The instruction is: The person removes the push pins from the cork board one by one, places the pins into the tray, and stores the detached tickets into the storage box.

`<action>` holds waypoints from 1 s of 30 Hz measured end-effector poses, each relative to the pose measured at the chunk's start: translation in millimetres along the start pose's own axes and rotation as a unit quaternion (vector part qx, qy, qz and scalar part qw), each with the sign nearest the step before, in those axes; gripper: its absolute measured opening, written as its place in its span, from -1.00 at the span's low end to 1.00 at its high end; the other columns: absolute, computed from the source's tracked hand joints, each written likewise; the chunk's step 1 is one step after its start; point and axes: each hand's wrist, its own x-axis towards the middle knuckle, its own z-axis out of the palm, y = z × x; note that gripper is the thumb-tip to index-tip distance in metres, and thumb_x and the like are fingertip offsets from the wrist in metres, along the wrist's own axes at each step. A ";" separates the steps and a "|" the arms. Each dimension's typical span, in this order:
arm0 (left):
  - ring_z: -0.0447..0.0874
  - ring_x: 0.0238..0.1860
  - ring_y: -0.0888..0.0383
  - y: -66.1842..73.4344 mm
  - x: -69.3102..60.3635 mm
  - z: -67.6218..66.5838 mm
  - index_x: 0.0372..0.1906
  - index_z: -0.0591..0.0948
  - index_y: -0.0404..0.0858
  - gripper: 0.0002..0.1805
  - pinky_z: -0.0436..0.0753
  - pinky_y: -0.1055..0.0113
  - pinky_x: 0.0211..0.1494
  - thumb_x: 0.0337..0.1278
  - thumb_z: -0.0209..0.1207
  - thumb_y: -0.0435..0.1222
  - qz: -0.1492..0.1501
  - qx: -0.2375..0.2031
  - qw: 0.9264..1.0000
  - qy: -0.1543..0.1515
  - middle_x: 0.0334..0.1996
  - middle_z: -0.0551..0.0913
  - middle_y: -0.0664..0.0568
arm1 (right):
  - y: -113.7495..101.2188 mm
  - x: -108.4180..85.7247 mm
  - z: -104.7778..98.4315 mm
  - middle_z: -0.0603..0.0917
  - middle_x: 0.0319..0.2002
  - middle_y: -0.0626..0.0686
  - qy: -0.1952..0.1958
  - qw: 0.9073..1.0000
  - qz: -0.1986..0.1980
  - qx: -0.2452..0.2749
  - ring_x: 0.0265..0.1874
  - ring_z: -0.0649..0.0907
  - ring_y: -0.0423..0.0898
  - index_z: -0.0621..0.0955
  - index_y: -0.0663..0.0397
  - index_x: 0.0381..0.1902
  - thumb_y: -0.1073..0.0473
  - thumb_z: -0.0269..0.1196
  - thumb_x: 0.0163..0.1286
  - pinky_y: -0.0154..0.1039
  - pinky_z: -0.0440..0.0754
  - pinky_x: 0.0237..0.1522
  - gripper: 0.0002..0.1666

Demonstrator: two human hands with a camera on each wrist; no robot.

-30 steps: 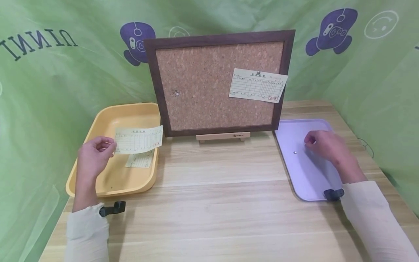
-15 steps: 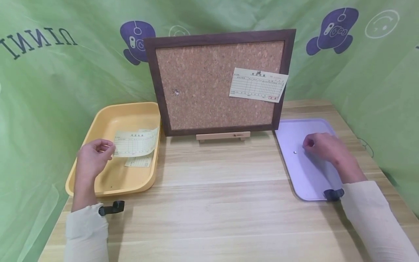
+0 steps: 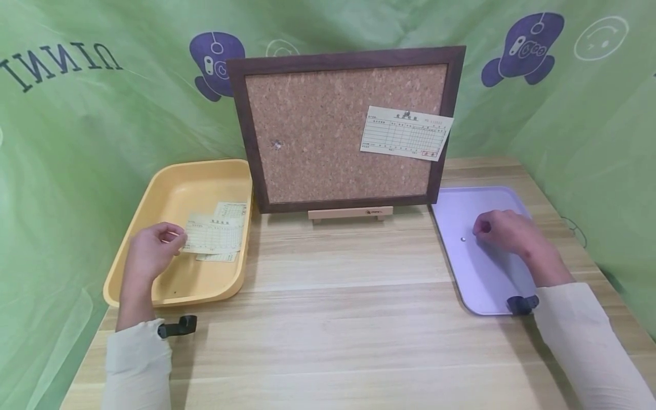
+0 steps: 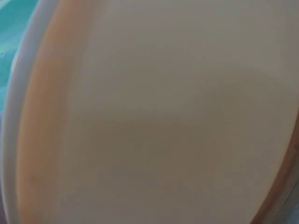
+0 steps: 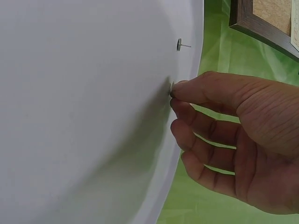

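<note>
- Left hand [image 3: 154, 250] pinches a receipt [image 3: 211, 236] by one edge; weak hold could drop it
- Right hand [image 5: 238, 126] pinches a small thumbtack [image 5: 171, 89]; slipping could lose it

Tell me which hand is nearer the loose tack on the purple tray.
Right. The right hand is over the purple tray, close beside the tack; the left hand is far across the table, over the yellow bin.
</note>
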 end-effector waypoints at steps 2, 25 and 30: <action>0.64 -0.35 0.04 -0.5 0.2 0.6 0.01 0.63 -0.43 -0.69 0.52 0.33 -0.42 0.42 0.16 -0.24 -0.001 0.001 1.000 -0.006 -0.23 0.69 -0.21 | 0.2 0.0 -0.3 0.75 -0.26 0.22 -0.006 1.000 0.005 0.007 -0.22 0.69 0.24 0.73 0.13 -0.29 0.34 0.34 0.28 0.29 0.58 -0.07 -0.94; 0.66 -0.35 -0.10 -4.9 -1.3 2.5 -0.02 0.64 -0.42 -0.72 0.50 0.27 -0.43 0.35 0.26 -0.27 -0.005 0.016 1.000 -0.027 -0.36 0.71 -0.15 | -2.3 -2.1 -3.0 0.73 -0.25 0.20 -0.036 0.999 0.024 0.031 -0.25 0.67 0.17 0.71 0.12 -0.26 0.31 0.35 0.24 0.22 0.59 -0.15 -0.90; 0.59 -0.38 -0.02 -2.4 -1.8 1.7 -0.03 0.63 -0.40 -0.69 0.50 0.25 -0.41 0.36 0.27 -0.21 -0.020 0.034 0.999 -0.030 -0.32 0.67 -0.17 | -1.8 -4.0 -3.6 0.73 -0.23 0.22 -0.034 0.999 0.023 0.032 -0.26 0.68 0.14 0.71 0.11 -0.24 0.27 0.36 0.28 0.20 0.61 -0.17 -0.90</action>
